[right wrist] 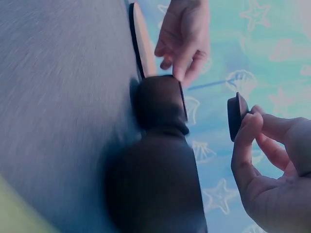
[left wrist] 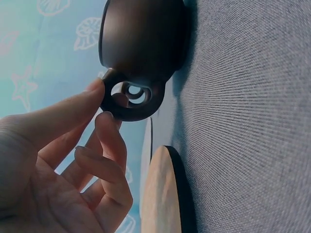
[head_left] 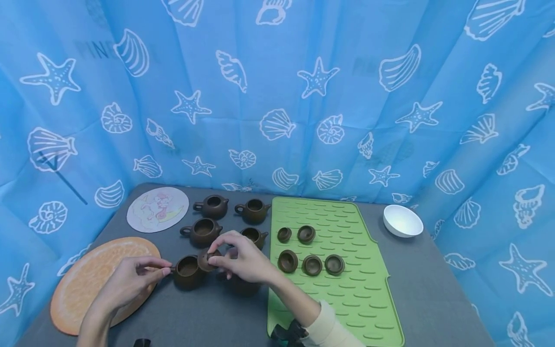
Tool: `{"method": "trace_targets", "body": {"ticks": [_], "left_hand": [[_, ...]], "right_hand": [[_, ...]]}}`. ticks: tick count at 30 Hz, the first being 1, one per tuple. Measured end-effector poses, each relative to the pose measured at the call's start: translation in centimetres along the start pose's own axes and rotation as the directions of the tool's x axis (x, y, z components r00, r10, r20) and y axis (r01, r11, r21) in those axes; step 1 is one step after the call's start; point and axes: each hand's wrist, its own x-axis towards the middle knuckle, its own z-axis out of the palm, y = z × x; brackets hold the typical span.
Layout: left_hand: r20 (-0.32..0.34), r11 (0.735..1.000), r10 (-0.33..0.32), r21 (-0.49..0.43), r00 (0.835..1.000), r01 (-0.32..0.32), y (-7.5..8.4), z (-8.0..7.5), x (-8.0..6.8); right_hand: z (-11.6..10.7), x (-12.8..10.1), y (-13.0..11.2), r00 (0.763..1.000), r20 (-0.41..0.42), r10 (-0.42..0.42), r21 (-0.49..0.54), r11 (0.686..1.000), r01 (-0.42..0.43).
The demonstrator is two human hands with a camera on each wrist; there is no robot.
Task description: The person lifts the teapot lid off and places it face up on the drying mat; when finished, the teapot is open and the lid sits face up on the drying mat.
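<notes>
My left hand (head_left: 130, 282) pinches the ring handle (left wrist: 133, 116) of a dark brown teapot (head_left: 186, 279), which has no lid on and stands on the grey table. Between the thumb and fingers of my right hand (head_left: 244, 258) is a small dark teapot lid (head_left: 206, 262), held tilted beside the open mouth of that pot. In the right wrist view the lid (right wrist: 235, 119) hangs apart from the pot (right wrist: 158, 104). A second dark teapot (head_left: 244, 285) is partly hidden under my right hand. Behind the hands stand several more lidless teapots (head_left: 204, 233).
A green mat (head_left: 325, 308) on the right bears several small dark round pieces (head_left: 288, 261). At its far side stands a white bowl (head_left: 403, 221). An orange-slice placemat (head_left: 104, 270) and a round picture mat (head_left: 158, 209) lie on the left. A blue shell-patterned curtain (head_left: 277, 154) surrounds the table.
</notes>
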Motion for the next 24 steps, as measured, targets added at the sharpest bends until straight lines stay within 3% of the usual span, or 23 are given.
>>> {"method": "trace_targets", "body": {"ticks": [9,17,24], "left_hand": [[-0.008,1.000,0.029,-0.001,1.000,-0.029,-0.1,0.1,-0.1],[-0.013,1.000,0.016,-0.006,1.000,-0.016,-0.1,0.1,-0.1],[-0.015,1.000,0.005,-0.001,1.000,-0.005,0.0,0.1,0.0]], "right_hand": [[-5.1,-3.8,-0.4,0.996,-0.087,0.001,-0.069,0.998,-0.007],[-9.9,-6.7,-0.2,0.983,-0.181,0.024,0.012,1.000,-0.022],[-13.7,-9.0,1.1,0.963,-0.254,0.095,0.153,0.987,-0.057]]}}
